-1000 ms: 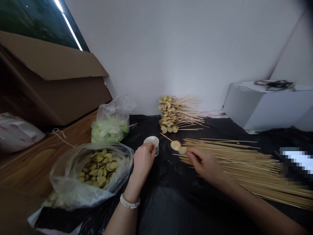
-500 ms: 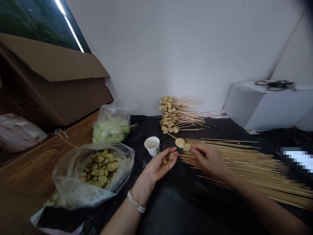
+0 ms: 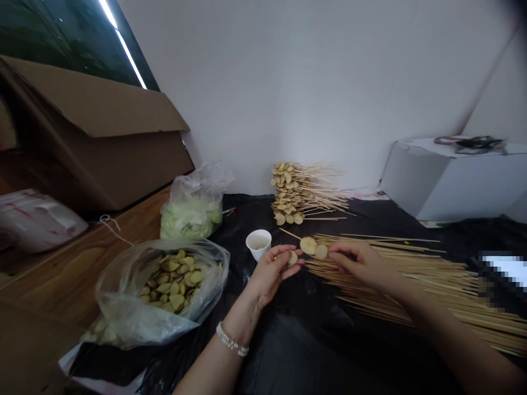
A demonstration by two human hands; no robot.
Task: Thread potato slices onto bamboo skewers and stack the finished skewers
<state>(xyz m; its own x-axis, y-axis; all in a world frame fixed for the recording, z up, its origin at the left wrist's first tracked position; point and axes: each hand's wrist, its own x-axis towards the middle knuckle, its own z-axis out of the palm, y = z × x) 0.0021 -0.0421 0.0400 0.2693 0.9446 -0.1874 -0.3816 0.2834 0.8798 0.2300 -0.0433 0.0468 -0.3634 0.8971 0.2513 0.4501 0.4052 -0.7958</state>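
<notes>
My right hand point(image 3: 356, 262) pinches a thin wooden skewer point(image 3: 290, 234) near one end, and its other end points up and left. Two round potato slices point(image 3: 308, 245) are threaded on it, close to my fingertips. My left hand point(image 3: 275, 271) is palm-up just left of them, its thumb holding a potato slice point(image 3: 292, 258) against the fingers. Whether more slices lie in the palm is hidden. Beneath my right hand spreads a large pile of bare skewers point(image 3: 395, 280). Further back lies a stack of filled potato skewers point(image 3: 286, 192).
Left of my hands, an open plastic bag point(image 3: 119, 296) holds potato slices. Behind it stands a bag of pale green vegetable pieces point(image 3: 191, 216). A paper cup point(image 3: 258, 255) is beside my left hand. A cardboard box point(image 3: 123, 159) is at left, a white box point(image 3: 453, 175) at right.
My left thumb has shifted over the slice, and one slice shows there now. The skewer stays in my right hand with two slices on it. The whole view has moved slightly.
</notes>
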